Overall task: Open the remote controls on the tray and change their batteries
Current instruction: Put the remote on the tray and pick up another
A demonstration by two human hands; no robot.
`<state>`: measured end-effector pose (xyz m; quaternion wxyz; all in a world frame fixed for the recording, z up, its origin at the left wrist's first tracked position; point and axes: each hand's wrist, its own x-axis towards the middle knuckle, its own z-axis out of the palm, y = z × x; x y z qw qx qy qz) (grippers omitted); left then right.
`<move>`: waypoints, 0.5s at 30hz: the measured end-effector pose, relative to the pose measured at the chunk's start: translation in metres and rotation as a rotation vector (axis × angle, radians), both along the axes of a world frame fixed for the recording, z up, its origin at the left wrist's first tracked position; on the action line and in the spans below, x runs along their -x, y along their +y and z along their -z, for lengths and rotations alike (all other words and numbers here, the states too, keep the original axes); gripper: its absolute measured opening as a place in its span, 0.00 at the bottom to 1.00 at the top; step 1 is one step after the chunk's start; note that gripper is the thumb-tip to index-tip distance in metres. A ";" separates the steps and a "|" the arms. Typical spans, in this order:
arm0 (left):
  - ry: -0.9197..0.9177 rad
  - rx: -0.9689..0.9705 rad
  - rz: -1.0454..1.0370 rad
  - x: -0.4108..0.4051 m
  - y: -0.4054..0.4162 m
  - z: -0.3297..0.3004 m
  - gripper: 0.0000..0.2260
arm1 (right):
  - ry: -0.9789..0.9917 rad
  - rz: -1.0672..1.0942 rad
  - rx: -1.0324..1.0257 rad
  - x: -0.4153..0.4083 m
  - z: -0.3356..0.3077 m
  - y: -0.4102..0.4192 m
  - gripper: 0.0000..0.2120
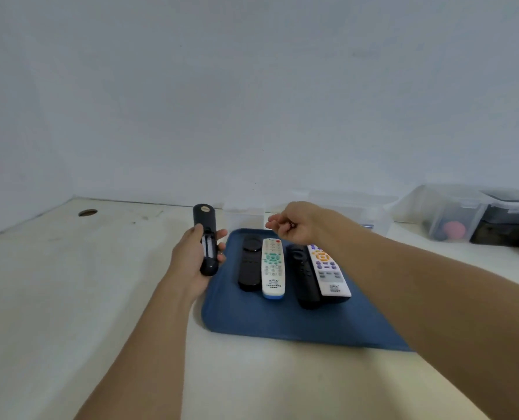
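My left hand (pixel 191 256) grips a black remote (pixel 205 234) to the left of the tray, back side up. Its battery compartment lies open and pale batteries show inside. My right hand (pixel 294 225) hovers over the far edge of the blue tray (pixel 252 322) with its fingers curled round a small dark thing (pixel 292 226); only the tip shows. On the tray lie a black remote (pixel 249 265), a white remote with green buttons (pixel 272 268), another black remote (pixel 303 277) and a white remote with orange and purple buttons (pixel 328 271).
Clear plastic containers (pixel 343 207) stand behind the tray against the wall. At the far right are lidded boxes (pixel 464 216), one holding a pink object and one with dark contents. A round hole (pixel 87 212) is cut in the pale tabletop at far left.
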<state>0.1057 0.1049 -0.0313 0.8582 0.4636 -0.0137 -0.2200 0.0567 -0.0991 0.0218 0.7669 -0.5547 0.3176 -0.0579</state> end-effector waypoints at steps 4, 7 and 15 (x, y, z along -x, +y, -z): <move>-0.018 0.012 -0.022 -0.007 -0.008 0.001 0.17 | 0.034 -0.069 0.068 -0.027 0.007 -0.010 0.13; -0.014 0.037 -0.021 -0.012 -0.011 0.002 0.16 | 0.044 -0.107 0.067 -0.039 0.002 -0.014 0.09; -0.011 0.060 -0.020 -0.016 -0.012 0.002 0.12 | 0.058 -0.084 0.012 -0.063 -0.012 -0.010 0.06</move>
